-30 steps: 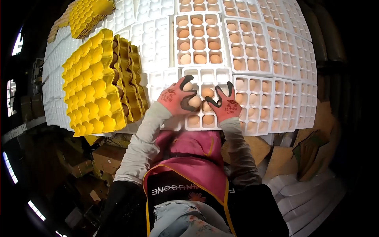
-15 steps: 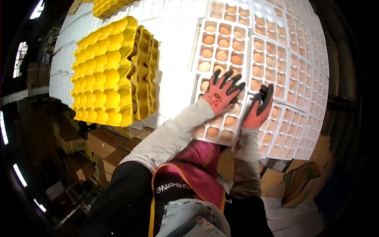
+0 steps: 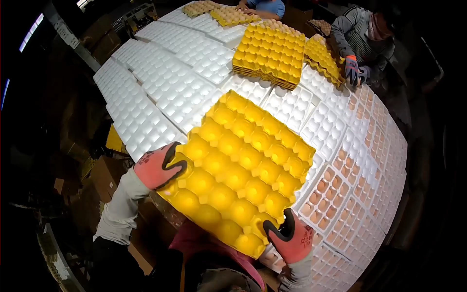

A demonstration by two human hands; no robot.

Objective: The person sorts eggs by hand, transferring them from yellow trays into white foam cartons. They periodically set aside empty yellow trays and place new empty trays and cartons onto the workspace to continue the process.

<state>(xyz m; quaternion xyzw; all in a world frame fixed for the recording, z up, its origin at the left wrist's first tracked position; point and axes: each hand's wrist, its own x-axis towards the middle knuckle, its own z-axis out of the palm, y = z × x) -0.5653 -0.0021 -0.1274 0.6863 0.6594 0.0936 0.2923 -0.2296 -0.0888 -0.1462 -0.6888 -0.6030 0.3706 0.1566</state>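
Observation:
A yellow egg tray [image 3: 233, 170] fills the middle of the head view, tilted above the white foam trays, with no eggs showing on its upper face. My left hand [image 3: 158, 167], in a red glove with black fingertips, grips its left edge, thumb on top. On the near right corner my right hand [image 3: 293, 237] has a like hold, thumb and fingers around the edge. What lies under the tray is hidden. To its right, brown eggs [image 3: 325, 192] sit in a white foam tray [image 3: 348, 173].
Bare white foam trays [image 3: 168, 92] cover the left side. A stack of yellow trays [image 3: 270, 53] stands farther back. At the far right a person [image 3: 360, 41] in gloves handles a yellow tray [image 3: 322, 58] of eggs; another person [image 3: 267, 9] works at the far edge. Cardboard boxes [image 3: 104, 177] stand lower left.
My hands have left the eggs in the foam tray and now grip a yellow tray on both sides. The view has swung toward the far end, bringing other people into sight.

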